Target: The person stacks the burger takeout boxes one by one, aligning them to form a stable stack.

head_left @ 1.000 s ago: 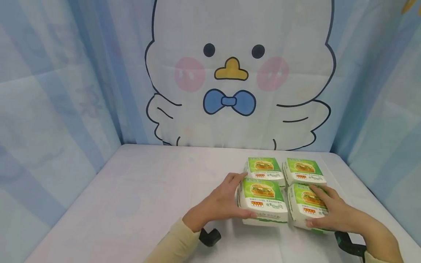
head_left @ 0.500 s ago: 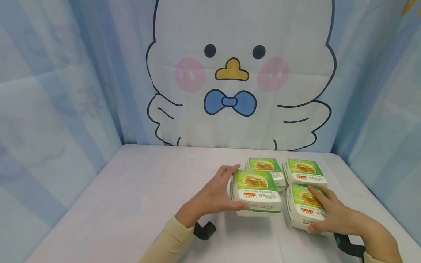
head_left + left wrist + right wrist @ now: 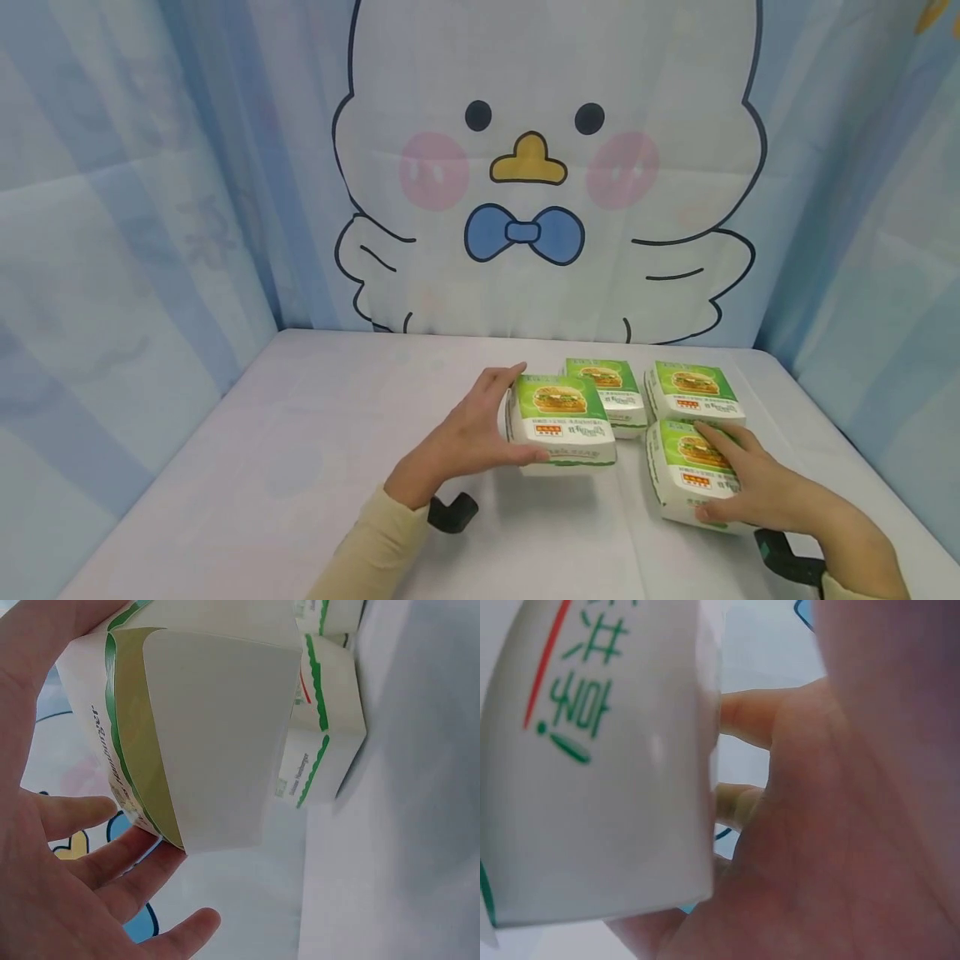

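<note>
My left hand (image 3: 457, 442) holds a green-and-white hamburger box (image 3: 562, 425) by its left side, thumb at the front and fingers at the back. A shadow below shows this box raised off the table. In the left wrist view, the hand (image 3: 97, 862) has its fingers against the box (image 3: 217, 742), whose plain white face shows. My right hand (image 3: 772, 483) grips the front right hamburger box (image 3: 686, 479), thumb in front and fingers over its top. The right wrist view has this box (image 3: 615, 795) close up beside the palm (image 3: 817, 825); whether it touches the table I cannot tell.
Two more hamburger boxes stand behind: one back left (image 3: 622, 400), partly hidden by the raised box, and one back right (image 3: 693, 392). A white cloth covers the table (image 3: 300, 467). Curtains (image 3: 112, 250) rise on the sides and back. Black wrist mounts (image 3: 452, 512) sit below both hands.
My left hand has lifted its hamburger box off the table and carried it left, away from the others. The right hand and its box have shifted slightly left.
</note>
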The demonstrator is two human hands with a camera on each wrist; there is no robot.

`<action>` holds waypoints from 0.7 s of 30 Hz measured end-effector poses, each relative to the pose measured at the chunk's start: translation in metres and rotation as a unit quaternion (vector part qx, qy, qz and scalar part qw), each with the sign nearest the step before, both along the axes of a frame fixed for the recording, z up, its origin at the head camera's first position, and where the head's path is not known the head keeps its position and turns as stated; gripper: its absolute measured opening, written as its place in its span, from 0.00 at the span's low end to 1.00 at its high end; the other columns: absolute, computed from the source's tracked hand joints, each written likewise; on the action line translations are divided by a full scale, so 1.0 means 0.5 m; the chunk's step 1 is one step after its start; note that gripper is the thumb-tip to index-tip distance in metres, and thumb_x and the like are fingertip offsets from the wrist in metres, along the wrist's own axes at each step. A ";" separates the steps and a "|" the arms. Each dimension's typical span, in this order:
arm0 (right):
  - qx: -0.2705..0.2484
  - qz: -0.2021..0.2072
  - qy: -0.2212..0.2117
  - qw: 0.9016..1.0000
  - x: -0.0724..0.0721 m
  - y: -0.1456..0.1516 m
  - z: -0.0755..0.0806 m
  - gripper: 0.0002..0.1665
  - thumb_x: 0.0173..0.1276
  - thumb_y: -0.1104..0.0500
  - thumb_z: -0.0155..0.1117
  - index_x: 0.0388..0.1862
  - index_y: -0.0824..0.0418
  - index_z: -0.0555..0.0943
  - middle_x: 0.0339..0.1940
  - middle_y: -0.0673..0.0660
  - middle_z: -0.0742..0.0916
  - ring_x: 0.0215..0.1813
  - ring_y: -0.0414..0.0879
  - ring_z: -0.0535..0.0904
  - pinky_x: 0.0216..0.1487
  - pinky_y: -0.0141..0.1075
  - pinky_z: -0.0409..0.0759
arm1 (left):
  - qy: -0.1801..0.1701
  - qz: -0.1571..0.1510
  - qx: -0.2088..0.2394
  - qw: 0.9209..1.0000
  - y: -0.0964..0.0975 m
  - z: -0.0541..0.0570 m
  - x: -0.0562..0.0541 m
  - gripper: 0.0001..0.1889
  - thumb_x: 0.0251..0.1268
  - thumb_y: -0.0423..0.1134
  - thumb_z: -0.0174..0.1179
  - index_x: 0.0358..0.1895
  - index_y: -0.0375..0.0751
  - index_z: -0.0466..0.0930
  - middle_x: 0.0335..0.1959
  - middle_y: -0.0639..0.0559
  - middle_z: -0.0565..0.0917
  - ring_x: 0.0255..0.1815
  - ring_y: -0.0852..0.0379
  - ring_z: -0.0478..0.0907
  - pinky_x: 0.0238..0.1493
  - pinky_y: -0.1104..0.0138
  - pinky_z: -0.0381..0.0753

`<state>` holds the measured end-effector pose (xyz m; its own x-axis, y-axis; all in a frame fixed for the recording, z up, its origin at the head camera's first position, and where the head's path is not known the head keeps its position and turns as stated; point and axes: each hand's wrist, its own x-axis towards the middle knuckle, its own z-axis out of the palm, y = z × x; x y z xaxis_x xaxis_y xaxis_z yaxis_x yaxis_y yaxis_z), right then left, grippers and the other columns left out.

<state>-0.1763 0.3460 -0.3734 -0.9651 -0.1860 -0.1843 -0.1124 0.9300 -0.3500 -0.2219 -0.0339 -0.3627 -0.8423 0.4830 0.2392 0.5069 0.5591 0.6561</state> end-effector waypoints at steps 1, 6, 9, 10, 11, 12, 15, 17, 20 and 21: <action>-0.001 0.001 0.002 1.000 0.001 0.000 0.000 0.65 0.56 0.38 0.73 0.78 0.67 0.50 0.71 0.76 0.51 0.58 0.71 0.67 0.47 0.61 0.77 | 0.001 0.001 0.001 1.000 -0.003 0.000 -0.002 0.56 0.47 0.61 0.74 0.79 0.56 0.51 0.70 0.53 0.63 0.63 0.56 0.69 0.65 0.57 0.76; -0.008 0.008 0.009 1.000 0.003 0.003 0.002 0.65 0.55 0.39 0.74 0.79 0.66 0.50 0.71 0.75 0.53 0.59 0.71 0.67 0.47 0.61 0.75 | 0.004 0.006 0.006 1.000 -0.020 0.001 -0.009 0.57 0.47 0.60 0.75 0.79 0.54 0.51 0.71 0.52 0.63 0.64 0.55 0.68 0.66 0.55 0.75; -0.009 0.009 0.013 1.000 0.002 0.003 0.004 0.64 0.55 0.39 0.74 0.79 0.64 0.50 0.71 0.74 0.53 0.59 0.72 0.67 0.47 0.61 0.75 | 0.005 0.006 0.007 1.000 -0.032 0.003 -0.014 0.57 0.46 0.60 0.75 0.79 0.54 0.51 0.71 0.52 0.63 0.66 0.55 0.67 0.68 0.54 0.74; -0.008 0.009 0.015 1.000 0.002 0.003 0.004 0.64 0.55 0.38 0.74 0.79 0.64 0.51 0.71 0.74 0.53 0.60 0.72 0.67 0.47 0.61 0.75 | 0.005 0.005 0.007 1.000 -0.036 0.003 -0.015 0.57 0.46 0.60 0.75 0.79 0.54 0.51 0.71 0.52 0.63 0.66 0.55 0.67 0.68 0.54 0.74; -0.009 0.009 0.016 1.000 0.001 0.003 0.004 0.64 0.55 0.38 0.74 0.79 0.64 0.51 0.72 0.74 0.54 0.60 0.72 0.67 0.47 0.61 0.75 | 0.003 0.004 0.007 1.000 -0.040 0.004 -0.016 0.57 0.46 0.60 0.76 0.79 0.54 0.51 0.71 0.52 0.63 0.66 0.55 0.67 0.68 0.54 0.73; -0.008 0.009 0.016 1.000 0.001 0.002 0.005 0.64 0.55 0.38 0.74 0.79 0.64 0.51 0.72 0.74 0.54 0.60 0.71 0.67 0.47 0.61 0.75 | 0.002 0.003 0.006 1.000 -0.044 0.004 -0.017 0.57 0.46 0.60 0.76 0.79 0.54 0.51 0.72 0.53 0.63 0.66 0.55 0.67 0.69 0.54 0.73; -0.008 0.009 0.021 1.000 0.002 0.000 0.006 0.64 0.55 0.38 0.74 0.79 0.65 0.52 0.72 0.75 0.55 0.60 0.71 0.67 0.48 0.61 0.75 | 0.000 -0.002 0.002 1.000 -0.055 0.005 -0.020 0.58 0.46 0.59 0.76 0.79 0.52 0.51 0.72 0.52 0.63 0.66 0.56 0.66 0.69 0.54 0.72; -0.010 0.010 0.024 1.000 0.003 -0.002 0.007 0.64 0.55 0.38 0.74 0.78 0.65 0.53 0.71 0.75 0.56 0.60 0.70 0.67 0.48 0.61 0.75 | -0.002 -0.003 -0.002 1.000 -0.062 0.005 -0.022 0.58 0.45 0.59 0.77 0.79 0.52 0.51 0.72 0.52 0.63 0.66 0.56 0.66 0.69 0.53 0.72; -0.012 0.011 0.028 0.999 0.004 -0.004 0.009 0.63 0.55 0.38 0.74 0.78 0.66 0.53 0.71 0.75 0.57 0.60 0.70 0.68 0.49 0.62 0.75 | -0.010 -0.001 -0.005 1.000 -0.070 0.006 -0.024 0.59 0.44 0.58 0.77 0.79 0.51 0.51 0.71 0.53 0.64 0.65 0.56 0.66 0.69 0.53 0.72; -0.013 0.012 0.029 0.999 0.004 -0.005 0.009 0.63 0.56 0.38 0.74 0.78 0.66 0.53 0.71 0.75 0.57 0.60 0.70 0.68 0.49 0.62 0.76 | -0.013 0.000 -0.006 1.000 -0.073 0.006 -0.024 0.59 0.44 0.58 0.77 0.79 0.51 0.51 0.71 0.53 0.64 0.65 0.56 0.67 0.69 0.53 0.72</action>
<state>-0.1744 0.3436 -0.3691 -0.9691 -0.2137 -0.1232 -0.1557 0.9173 -0.3664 -0.2339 -0.0702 -0.3599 -0.8480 0.4862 0.2109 0.4896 0.5664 0.6630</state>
